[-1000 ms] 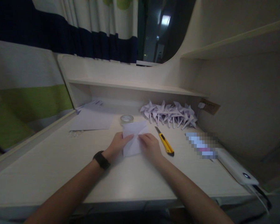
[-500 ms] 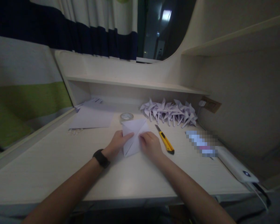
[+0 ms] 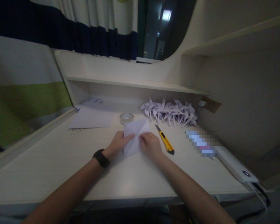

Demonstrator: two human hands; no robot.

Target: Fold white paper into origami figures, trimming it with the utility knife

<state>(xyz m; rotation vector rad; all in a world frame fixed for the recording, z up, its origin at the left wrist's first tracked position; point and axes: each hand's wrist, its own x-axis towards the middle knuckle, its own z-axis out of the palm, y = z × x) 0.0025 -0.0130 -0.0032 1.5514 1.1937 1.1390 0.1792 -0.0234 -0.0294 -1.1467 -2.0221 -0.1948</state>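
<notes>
A square sheet of white paper (image 3: pixel 136 126) with diagonal creases is held up a little above the desk between my hands. My left hand (image 3: pixel 119 142) grips its left edge, thumb on the front face and the other fingers behind. At the right side, my right hand (image 3: pixel 151 143) pinches the paper near its middle, its fingertips pressed together and curled. A roll of clear tape (image 3: pixel 126 117) lies just behind the paper. To the right of my right hand rests a yellow utility knife (image 3: pixel 166 140) with its blade out.
Several white paper pinwheels (image 3: pixel 170 110) lie in a row under the shelf (image 3: pixel 135 83). A stack of white paper (image 3: pixel 93 115) is at the back left, with small pale pieces (image 3: pixel 76 131) by it. A blurred-out item (image 3: pixel 202 143) and a white power bank (image 3: pixel 238 165) with cables lie right.
The paper has shifted very slightly to the right and turned a little in my hands. Both hands keep their hold; the other things have not moved.
</notes>
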